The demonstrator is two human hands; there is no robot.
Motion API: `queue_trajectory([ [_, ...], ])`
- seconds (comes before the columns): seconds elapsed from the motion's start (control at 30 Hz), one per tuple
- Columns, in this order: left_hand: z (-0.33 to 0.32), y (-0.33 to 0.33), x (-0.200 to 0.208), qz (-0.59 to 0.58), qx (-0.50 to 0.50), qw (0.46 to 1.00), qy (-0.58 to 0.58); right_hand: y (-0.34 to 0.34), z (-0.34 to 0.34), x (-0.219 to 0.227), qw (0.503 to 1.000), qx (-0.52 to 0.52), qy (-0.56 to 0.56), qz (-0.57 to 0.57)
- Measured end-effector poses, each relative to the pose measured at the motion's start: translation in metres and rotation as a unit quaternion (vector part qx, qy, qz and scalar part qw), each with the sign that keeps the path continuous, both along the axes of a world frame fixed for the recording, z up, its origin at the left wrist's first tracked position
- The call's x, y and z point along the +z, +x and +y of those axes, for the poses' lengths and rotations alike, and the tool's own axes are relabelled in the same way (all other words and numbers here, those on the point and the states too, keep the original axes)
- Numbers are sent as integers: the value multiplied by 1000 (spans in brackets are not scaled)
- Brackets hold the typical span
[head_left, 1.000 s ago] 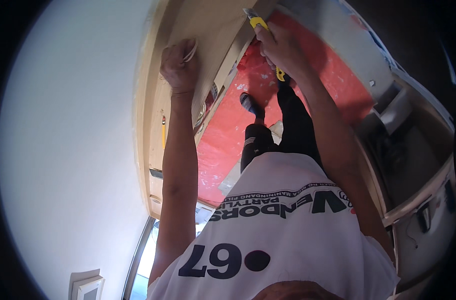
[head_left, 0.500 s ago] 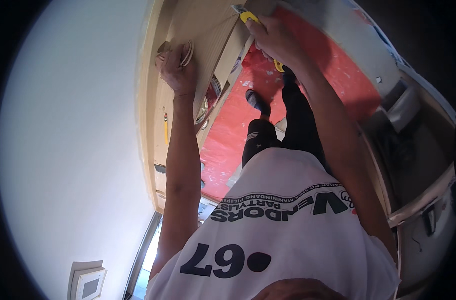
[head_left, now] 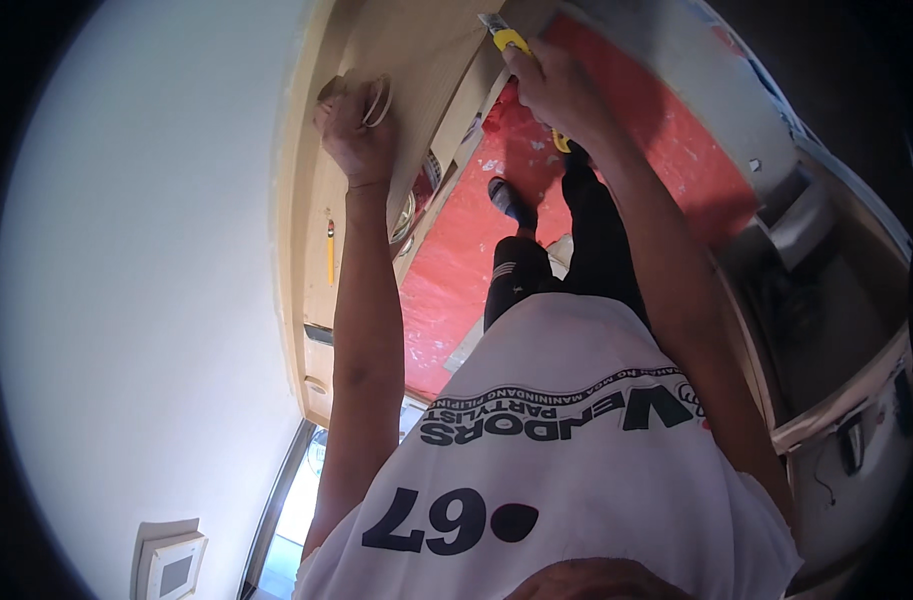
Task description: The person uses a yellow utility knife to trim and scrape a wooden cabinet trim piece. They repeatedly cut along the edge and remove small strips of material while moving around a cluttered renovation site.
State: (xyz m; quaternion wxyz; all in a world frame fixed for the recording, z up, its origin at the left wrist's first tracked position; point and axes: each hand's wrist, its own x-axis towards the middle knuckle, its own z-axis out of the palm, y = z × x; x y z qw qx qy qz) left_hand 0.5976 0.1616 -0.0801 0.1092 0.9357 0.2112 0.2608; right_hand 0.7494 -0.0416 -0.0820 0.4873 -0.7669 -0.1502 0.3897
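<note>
My left hand [head_left: 354, 135] is closed around a thin, pale looped strip [head_left: 378, 102], above a light wooden surface [head_left: 401, 60]. The loop stands out beside my fingers; what else lies in my palm is hidden. Over at the right edge of that surface, my right hand [head_left: 561, 95] grips a yellow utility knife [head_left: 511, 41] with its blade out, pointing up and left. The two hands are apart. Nearer me, a slim yellow pencil-like stick [head_left: 330, 252] lies on the wood left of my forearm.
A white wall [head_left: 156, 250] runs along the left, with a small framed panel [head_left: 176, 568] low down. Red sheeting [head_left: 456, 280] covers the floor under my feet. Round containers [head_left: 406, 215] sit in an opening below the wooden surface. An open wooden cabinet [head_left: 826, 330] stands at right.
My right hand and the knife have shifted slightly right and down. My left hand stays nearly in place, still holding the looped strip.
</note>
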Motion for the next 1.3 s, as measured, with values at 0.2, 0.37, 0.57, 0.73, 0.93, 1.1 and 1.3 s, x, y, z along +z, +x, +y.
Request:
queue_trajectory([
  [0.2,-1,-6,-14,-26,22,998,47,-4,8,-9,999,-1,-18,-30],
  [0.37,-8,-22,-5,30,29,999,-5,-8,2,-6,1000,4,-15,-24],
  [0.57,-7,-22,0,35,52,998,15,-7,12,0,999,-8,-5,-44],
  [0.73,-12,-29,4,43,60,997,7,-18,9,-7,998,-22,13,-56],
  [0.93,-8,-30,1,19,40,999,-11,-21,10,-4,999,-26,-6,-33],
  [1.1,-11,-35,4,4,58,998,0,-15,14,7,999,2,-40,-7],
  [1.3,-10,-40,5,23,64,997,-20,-29,4,-2,998,-15,-46,-47],
])
